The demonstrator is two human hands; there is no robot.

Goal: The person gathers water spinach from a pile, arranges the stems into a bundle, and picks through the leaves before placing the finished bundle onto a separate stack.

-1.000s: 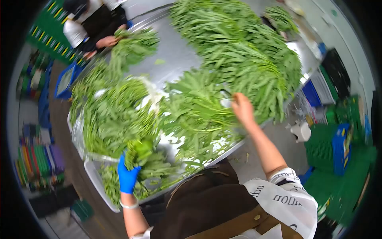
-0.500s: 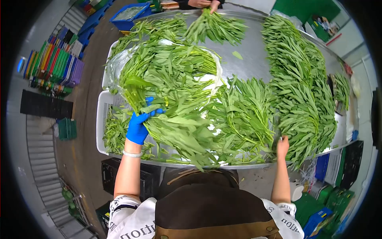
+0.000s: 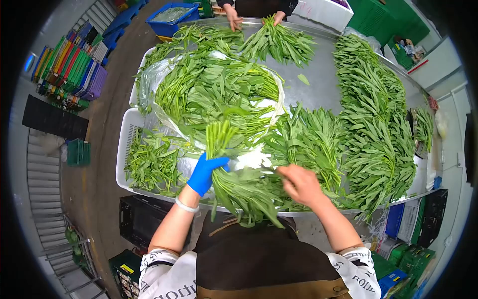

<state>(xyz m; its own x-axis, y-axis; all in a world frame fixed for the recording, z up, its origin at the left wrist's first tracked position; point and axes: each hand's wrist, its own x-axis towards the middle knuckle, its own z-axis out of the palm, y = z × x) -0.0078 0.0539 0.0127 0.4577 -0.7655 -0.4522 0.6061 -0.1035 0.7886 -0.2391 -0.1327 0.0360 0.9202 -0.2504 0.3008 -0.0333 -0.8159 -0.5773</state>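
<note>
In a blue glove, my left hand (image 3: 205,174) is closed around a bunch of water spinach (image 3: 244,192). The bunch's pale green stems stick up above the fist and its long leaves droop to the right over the table's near edge. My bare right hand (image 3: 301,184) is just right of those leaves, thumb and index finger apart, with nothing visible between them. Beneath and beyond it lies a pile of water spinach (image 3: 313,142). A larger heap (image 3: 214,89) rests in an opened clear plastic bag (image 3: 154,79) ahead of my left hand.
Across the metal table (image 3: 318,70), a co-worker's hands (image 3: 233,20) are by another bunch (image 3: 279,42). A long row of greens (image 3: 376,114) covers the right side. White crates (image 3: 128,144) stand at the left, one with loose leaves. A black crate (image 3: 142,219) sits below.
My left hand has moved right and nearer my body with the bunch, its stems now upright. My right hand has come leftward from the right-hand row. The co-worker's hands have moved apart.
</note>
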